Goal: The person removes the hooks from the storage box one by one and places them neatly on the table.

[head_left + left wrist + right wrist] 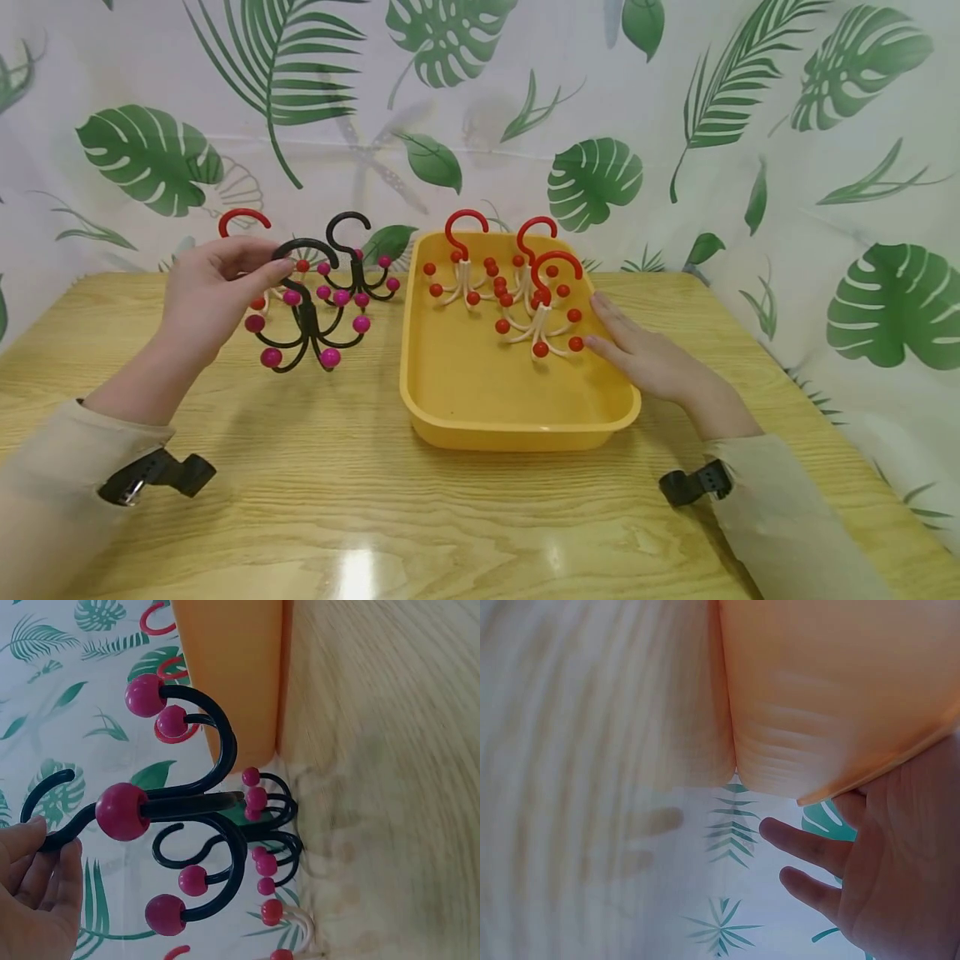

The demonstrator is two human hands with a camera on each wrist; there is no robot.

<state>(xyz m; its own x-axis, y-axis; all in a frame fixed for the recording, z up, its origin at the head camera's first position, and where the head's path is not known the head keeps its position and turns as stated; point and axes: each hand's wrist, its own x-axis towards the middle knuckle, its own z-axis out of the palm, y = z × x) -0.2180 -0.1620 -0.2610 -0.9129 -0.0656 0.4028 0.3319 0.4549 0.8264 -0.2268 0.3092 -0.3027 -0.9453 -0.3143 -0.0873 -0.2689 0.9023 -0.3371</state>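
My left hand pinches the curved neck of a black multi-arm hook hanger tipped with pink balls. It hangs upright over the table left of the tray; its arms fill the middle of the left wrist view. My right hand rests at the right rim of a yellow plastic tray, thumb by the rim. In the right wrist view its fingers extend beside the tray's outer wall. Inside the tray stand three white hangers with red hooks and red balls: back left, back right and in front.
Behind the held hanger stands another black hanger with pink balls. A red-hooked hanger is partly hidden behind my left hand. All stand on a wood-grain table, with a leaf-patterned backdrop along its far edge.
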